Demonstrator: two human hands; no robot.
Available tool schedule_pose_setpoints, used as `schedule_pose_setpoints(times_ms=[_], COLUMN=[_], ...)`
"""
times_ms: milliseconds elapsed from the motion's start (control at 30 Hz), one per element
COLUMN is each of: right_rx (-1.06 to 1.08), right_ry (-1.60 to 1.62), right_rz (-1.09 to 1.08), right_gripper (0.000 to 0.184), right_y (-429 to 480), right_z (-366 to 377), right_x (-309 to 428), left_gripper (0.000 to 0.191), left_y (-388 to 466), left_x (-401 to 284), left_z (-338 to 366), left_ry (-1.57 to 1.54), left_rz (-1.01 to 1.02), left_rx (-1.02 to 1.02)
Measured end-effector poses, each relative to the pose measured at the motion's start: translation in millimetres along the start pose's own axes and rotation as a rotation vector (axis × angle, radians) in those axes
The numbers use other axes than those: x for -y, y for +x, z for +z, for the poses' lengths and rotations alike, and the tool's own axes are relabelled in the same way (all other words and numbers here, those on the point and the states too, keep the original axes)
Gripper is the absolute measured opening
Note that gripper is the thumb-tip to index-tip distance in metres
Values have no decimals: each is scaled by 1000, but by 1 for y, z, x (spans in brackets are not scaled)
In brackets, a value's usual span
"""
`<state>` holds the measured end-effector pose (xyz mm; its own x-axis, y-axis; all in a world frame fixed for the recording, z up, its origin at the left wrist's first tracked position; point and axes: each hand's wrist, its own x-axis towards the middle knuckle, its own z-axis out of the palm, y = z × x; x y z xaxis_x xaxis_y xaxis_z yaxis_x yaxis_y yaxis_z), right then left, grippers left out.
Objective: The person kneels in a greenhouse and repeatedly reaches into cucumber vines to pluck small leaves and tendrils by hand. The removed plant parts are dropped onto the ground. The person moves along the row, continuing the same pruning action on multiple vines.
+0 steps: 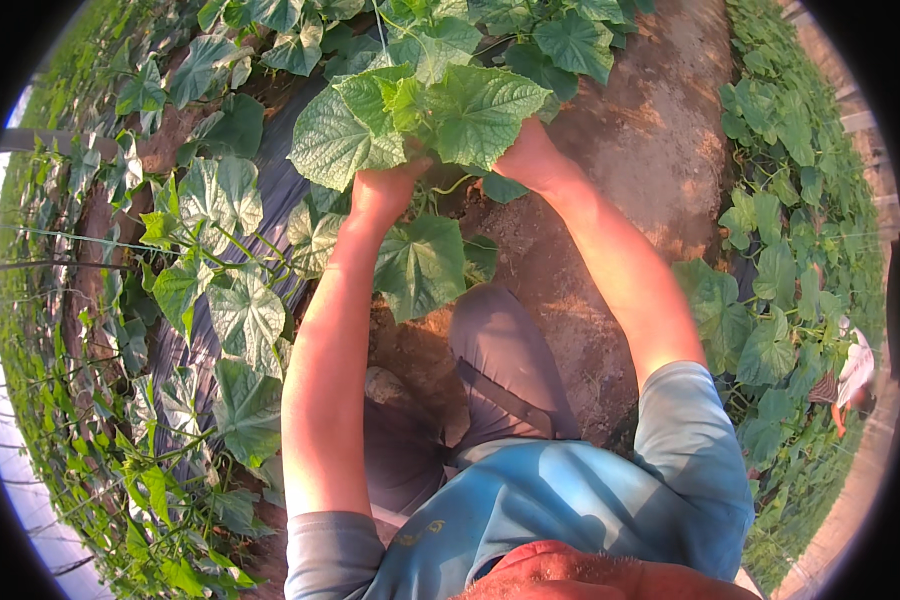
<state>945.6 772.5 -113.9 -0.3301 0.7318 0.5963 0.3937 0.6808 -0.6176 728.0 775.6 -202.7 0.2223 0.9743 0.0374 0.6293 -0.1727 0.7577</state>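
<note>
Both arms reach forward into a cucumber plant with broad green leaves (480, 112) in front of me. My left hand (390, 184) is below the large pale leaf on the plant's left side; its fingers are hidden among leaves and stems. My right hand (532, 157) reaches in under the big leaf on the right, fingers also covered. Young bright leaves (405, 101) stand at the plant's top between the hands. A thin string (379, 26) runs upward behind it. A larger lower leaf (420, 266) hangs beneath my hands.
Dark plastic mulch (281, 161) lies along the row at the left, with more leafy vines (244, 315) over it. A bare soil path (645, 142) runs at the right, beside another plant row (776, 277). A person in light clothing (855, 367) is at the far right.
</note>
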Motion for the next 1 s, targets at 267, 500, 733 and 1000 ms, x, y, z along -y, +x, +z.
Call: schedule_pose_setpoints(times_ms=[267, 500, 733, 1000], right_rx=[183, 100, -25, 382], right_ry=[-198, -467, -213, -402], right_rz=[32, -161, 90, 456], right_gripper=[20, 19, 19, 33], right_y=[5, 5, 7, -21], right_z=[-17, -12, -20, -13], right_x=[-4, -5, 12, 13], left_gripper=[34, 29, 44, 35], left_y=[-2, 1, -6, -12], left_x=[4, 5, 15, -33], left_z=[-12, -1, -6, -19], left_ry=[701, 409, 206, 11], left_rz=[195, 133, 19, -203], left_rx=[222, 93, -16, -25])
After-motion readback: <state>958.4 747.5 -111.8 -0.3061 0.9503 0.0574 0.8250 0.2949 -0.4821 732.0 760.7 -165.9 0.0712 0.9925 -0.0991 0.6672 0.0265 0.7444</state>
